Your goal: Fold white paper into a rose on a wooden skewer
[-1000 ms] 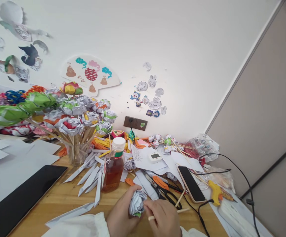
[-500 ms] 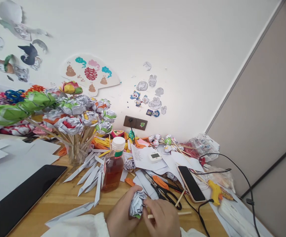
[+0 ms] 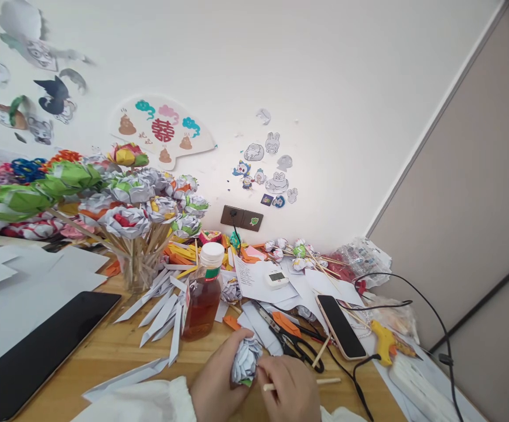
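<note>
A white paper flower (image 3: 246, 360) with a bit of green at its base sits in my left hand (image 3: 219, 378), whose thumb and fingers are wrapped around its left side. My right hand (image 3: 291, 387) is closed at the flower's right edge, its fingertips touching the outer petals. A thin wooden stick (image 3: 328, 381) runs through the right hand, its blunt end poking out between the fingers. Just behind the hands lie black-handled scissors (image 3: 296, 346) and an orange folded paper piece (image 3: 286, 323).
A bottle of brown liquid (image 3: 201, 305) stands beyond my left hand, near folded white paper strips (image 3: 161, 316). Finished paper flowers fill a clear vase (image 3: 137, 272). A black tablet (image 3: 47, 351) lies left; a phone (image 3: 341, 325) and yellow glue gun (image 3: 383, 343) lie right, among cables.
The right fingertips have shifted slightly along the flower's edge, and the flower has turned a little in the left hand. Otherwise the scene stays the same.
</note>
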`<state>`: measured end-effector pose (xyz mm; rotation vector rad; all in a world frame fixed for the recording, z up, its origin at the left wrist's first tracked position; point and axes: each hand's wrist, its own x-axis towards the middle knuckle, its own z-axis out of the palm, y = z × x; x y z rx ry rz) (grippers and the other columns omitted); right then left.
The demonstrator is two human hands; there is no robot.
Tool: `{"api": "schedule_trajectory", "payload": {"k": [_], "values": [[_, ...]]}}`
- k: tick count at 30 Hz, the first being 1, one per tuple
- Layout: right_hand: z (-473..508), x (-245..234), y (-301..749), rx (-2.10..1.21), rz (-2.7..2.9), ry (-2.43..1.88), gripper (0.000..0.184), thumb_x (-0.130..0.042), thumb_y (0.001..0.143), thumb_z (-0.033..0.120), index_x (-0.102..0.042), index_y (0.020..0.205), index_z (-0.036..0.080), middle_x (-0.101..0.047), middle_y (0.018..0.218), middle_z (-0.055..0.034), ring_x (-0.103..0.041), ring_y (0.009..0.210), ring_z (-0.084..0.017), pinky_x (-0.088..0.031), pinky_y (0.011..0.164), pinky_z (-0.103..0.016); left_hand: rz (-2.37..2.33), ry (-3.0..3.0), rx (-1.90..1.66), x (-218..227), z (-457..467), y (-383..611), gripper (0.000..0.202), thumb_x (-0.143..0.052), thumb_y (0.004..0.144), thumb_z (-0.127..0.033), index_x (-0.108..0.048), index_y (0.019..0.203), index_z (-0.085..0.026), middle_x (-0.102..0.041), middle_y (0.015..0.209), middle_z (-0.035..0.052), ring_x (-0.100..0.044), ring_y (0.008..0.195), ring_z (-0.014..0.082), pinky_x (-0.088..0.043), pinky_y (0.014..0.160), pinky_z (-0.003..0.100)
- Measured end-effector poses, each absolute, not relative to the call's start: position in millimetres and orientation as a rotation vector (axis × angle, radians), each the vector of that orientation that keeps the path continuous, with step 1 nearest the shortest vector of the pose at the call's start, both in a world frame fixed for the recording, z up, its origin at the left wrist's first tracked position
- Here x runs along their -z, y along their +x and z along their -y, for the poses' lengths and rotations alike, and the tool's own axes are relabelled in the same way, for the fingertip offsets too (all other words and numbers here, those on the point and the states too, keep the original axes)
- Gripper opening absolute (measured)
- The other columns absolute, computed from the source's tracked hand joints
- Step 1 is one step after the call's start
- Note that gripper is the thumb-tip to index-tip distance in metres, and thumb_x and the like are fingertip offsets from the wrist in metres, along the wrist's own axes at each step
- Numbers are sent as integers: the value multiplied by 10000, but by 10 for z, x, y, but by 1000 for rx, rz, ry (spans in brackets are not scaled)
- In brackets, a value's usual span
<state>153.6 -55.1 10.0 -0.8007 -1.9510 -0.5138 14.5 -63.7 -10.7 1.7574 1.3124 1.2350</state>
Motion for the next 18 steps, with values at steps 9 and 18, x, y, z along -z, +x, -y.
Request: {"api": "schedule_trajectory", "payload": {"k": [9,18], "values": [[542,-109,1547,569,1981,-740,260,-373,851,205,-601,734,163,-599,531,-28,-538,454,-126,-385,454,-231,-1308,1767,-1212,111,641,142,649,-422,493,34,-421,1092,-216,-585,1057,39,-524,993,203,-408,851,284],[547,-181,1519,695,2077,-759,345,-284,868,156,-605,744,143,-557,471,-18,-505,400,-119,-340,403,-232,-1312,1739,-1233,106,633,142,639,-432,495,38,-443,1078,-222,-583,1083,43,-508,1024,209,-394,873,289]]}}
